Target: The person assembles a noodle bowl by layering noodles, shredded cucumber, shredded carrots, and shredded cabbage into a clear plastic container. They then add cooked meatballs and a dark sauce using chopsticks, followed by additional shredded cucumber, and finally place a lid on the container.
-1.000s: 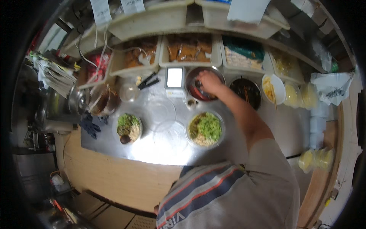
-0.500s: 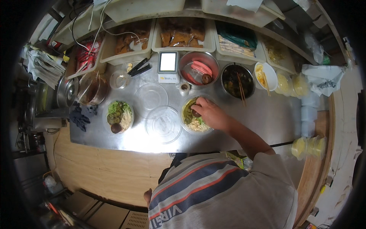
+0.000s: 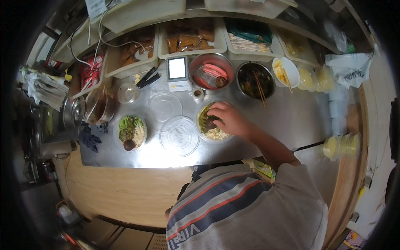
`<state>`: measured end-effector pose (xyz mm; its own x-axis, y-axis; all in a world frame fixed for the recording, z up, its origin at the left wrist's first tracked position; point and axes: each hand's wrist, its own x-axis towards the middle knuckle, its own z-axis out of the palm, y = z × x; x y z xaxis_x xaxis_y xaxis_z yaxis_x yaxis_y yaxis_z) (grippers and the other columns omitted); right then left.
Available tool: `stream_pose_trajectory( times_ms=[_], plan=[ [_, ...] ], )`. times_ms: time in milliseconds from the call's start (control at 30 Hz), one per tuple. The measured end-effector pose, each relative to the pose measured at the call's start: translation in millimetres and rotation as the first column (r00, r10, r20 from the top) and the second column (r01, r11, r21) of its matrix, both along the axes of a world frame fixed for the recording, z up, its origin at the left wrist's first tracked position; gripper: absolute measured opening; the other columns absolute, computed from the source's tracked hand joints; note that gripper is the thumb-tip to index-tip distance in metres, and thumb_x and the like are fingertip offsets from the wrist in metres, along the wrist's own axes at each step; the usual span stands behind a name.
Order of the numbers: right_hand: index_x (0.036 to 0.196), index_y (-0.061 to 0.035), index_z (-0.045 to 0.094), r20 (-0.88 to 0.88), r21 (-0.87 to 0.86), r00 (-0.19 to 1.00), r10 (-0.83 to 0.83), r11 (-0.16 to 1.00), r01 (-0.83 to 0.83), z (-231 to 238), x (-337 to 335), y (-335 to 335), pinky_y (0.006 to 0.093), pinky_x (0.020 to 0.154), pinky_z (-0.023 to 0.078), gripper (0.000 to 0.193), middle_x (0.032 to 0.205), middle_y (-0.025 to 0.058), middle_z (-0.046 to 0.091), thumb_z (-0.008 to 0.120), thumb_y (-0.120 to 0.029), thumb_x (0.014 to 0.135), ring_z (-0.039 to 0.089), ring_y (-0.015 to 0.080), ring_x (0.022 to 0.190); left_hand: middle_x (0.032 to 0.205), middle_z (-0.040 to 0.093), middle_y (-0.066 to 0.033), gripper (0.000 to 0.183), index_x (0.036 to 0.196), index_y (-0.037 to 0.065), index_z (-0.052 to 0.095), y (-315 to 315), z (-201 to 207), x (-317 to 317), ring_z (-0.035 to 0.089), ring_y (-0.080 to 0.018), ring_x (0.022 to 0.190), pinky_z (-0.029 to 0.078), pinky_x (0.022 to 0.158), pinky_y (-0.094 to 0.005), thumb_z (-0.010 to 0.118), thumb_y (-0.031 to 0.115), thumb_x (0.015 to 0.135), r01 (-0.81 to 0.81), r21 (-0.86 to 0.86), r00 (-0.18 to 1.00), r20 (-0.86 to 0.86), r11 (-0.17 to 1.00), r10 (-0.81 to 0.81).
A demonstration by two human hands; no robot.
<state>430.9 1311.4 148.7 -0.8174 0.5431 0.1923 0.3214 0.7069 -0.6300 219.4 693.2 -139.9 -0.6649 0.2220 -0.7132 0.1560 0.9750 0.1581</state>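
Note:
My right hand (image 3: 229,119) is over the right round clear bowl (image 3: 201,134), its thumb and fingers apart beside a dark brown egg (image 3: 211,122). The egg rests on pale shredded noodles (image 3: 216,133) and green vegetables (image 3: 203,114), partly behind the thumb. A second clear bowl (image 3: 144,127) stands to the left with lettuce, dark greens, pale noodles and another brown egg (image 3: 129,145). Two clear round lids (image 3: 179,136) lie between the bowls. Only a sliver of my left hand (image 3: 168,212) shows beside my shirt, below the table; its fingers are hidden.
Behind the bowls stand a digital scale (image 3: 177,71), a steel bowl (image 3: 192,62) with pink sausages and an egg, a dark pot (image 3: 273,89) with chopsticks, and a white bowl (image 3: 293,71). Black tongs (image 3: 149,79) lie left of the scale. Plastic bins (image 3: 191,54) line the back.
The fingers of my right hand have spread and drawn back from the egg, so more of it shows. The whole view has shifted slightly. My left hand is now more hidden by my shirt.

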Motion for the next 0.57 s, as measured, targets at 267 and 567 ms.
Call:
stream_pose_trajectory(
  times_ms=[267, 567],
  plan=[
    [0.109, -0.0062, 0.061, -0.123, -0.016, 0.968, -0.220, 0.975, 0.220, 52.8, 32.2, 27.6, 0.0358, 0.089, 0.045, 0.033, 0.113, 0.0100, 0.056, 0.066, -0.006, 0.076, 0.055, 0.0283, 0.103, 0.066, 0.058, -0.0194, 0.037, 0.071, -0.001, 0.059, 5.7, 12.8, -7.8, 0.053, -0.0294, 0.060, 0.040, 0.058, -0.0440, 0.057, 0.033, 0.084, 0.054, 0.051, 0.998, -0.013, 0.997, -0.053],
    [0.113, -0.0049, 0.057, -0.406, -0.353, 0.856, -0.320, 0.919, 0.176, 18.3, 27.3, 23.3, 0.0272, 0.078, 0.047, 0.035, 0.112, 0.0093, 0.055, 0.064, 0.001, 0.079, 0.055, 0.0167, 0.096, 0.074, 0.061, -0.0204, 0.036, 0.081, -0.002, 0.063, 84.2, 82.8, -86.0, 0.057, -0.0283, 0.068, 0.044, 0.062, -0.0419, 0.058, 0.033, 0.085, 0.038, 0.301, 0.975, -0.218, 0.953, 0.030]
  ],
)
